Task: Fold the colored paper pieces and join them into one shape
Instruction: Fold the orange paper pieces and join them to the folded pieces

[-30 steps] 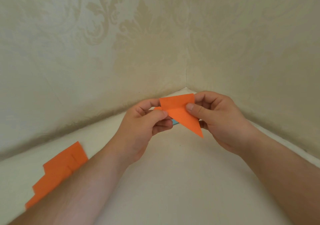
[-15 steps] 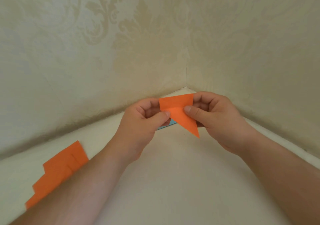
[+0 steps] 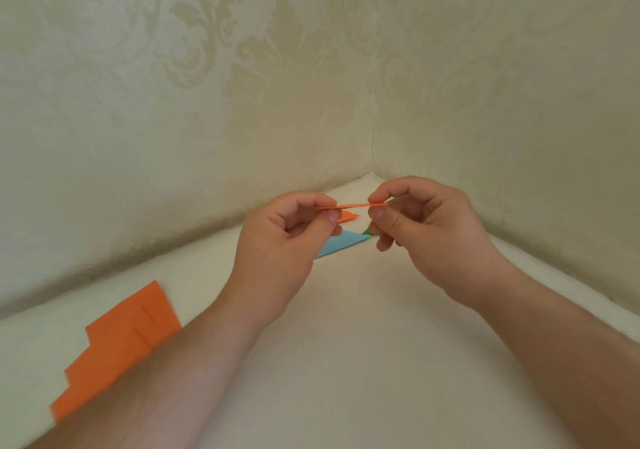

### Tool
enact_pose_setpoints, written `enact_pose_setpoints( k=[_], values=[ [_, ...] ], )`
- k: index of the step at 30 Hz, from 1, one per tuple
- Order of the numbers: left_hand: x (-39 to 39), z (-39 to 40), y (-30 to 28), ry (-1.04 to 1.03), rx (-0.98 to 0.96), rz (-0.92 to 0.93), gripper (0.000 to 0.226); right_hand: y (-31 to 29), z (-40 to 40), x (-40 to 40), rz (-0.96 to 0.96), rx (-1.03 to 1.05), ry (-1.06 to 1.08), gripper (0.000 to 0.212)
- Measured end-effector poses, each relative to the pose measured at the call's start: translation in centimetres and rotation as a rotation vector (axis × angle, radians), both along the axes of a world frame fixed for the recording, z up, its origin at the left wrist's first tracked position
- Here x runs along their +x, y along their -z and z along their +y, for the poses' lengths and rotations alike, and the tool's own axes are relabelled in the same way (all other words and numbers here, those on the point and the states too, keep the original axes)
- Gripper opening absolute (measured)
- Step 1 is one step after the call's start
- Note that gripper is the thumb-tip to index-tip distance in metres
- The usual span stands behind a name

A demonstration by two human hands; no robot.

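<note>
I hold a folded orange paper piece (image 3: 351, 205) edge-on above the white surface, so it shows only as a thin strip. My left hand (image 3: 287, 240) pinches its left end and my right hand (image 3: 422, 230) pinches its right end between thumb and forefinger. Below it on the surface lie a folded orange point (image 3: 348, 217), a light blue folded piece (image 3: 341, 243) and a bit of green paper (image 3: 367, 230), partly hidden behind my fingers.
A stack of orange paper sheets (image 3: 121, 341) lies at the left, partly under my left forearm. Patterned cream walls (image 3: 242, 85) meet in a corner just behind my hands. The white surface (image 3: 363, 327) spreads toward me.
The orange piece, earlier seen flat-on as a triangle-like shape, is now tilted flat and edge-on. My hands have shifted to pinch its two ends, uncovering the blue, orange and green pieces below.
</note>
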State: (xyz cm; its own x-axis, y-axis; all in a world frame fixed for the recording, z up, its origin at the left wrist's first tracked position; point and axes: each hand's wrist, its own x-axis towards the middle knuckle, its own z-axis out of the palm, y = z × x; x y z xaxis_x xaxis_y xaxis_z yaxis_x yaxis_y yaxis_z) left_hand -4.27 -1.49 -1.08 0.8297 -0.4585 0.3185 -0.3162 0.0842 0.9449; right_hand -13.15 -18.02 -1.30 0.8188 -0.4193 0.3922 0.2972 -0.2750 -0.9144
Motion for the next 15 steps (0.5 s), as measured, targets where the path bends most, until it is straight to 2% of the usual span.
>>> enact_pose_setpoints(
  k=[5,8,13,15],
  values=[
    [0.15,0.14,-0.04,0.008,-0.055,-0.013,0.024,-0.06,0.05,0.03,-0.058,0.068,-0.066,0.033],
    [0.14,0.20,0.04,0.015,-0.049,-0.035,0.025,-0.16,0.08,-0.12,-0.064,0.070,-0.076,0.021],
    [0.17,0.15,0.11,0.043,-0.062,-0.027,0.020,-0.29,0.13,-0.25,-0.053,0.084,-0.091,0.023],
    [0.16,0.15,0.17,0.057,-0.070,-0.011,0.019,-0.26,0.19,-0.29,-0.044,0.075,-0.083,0.018]
  ],
)
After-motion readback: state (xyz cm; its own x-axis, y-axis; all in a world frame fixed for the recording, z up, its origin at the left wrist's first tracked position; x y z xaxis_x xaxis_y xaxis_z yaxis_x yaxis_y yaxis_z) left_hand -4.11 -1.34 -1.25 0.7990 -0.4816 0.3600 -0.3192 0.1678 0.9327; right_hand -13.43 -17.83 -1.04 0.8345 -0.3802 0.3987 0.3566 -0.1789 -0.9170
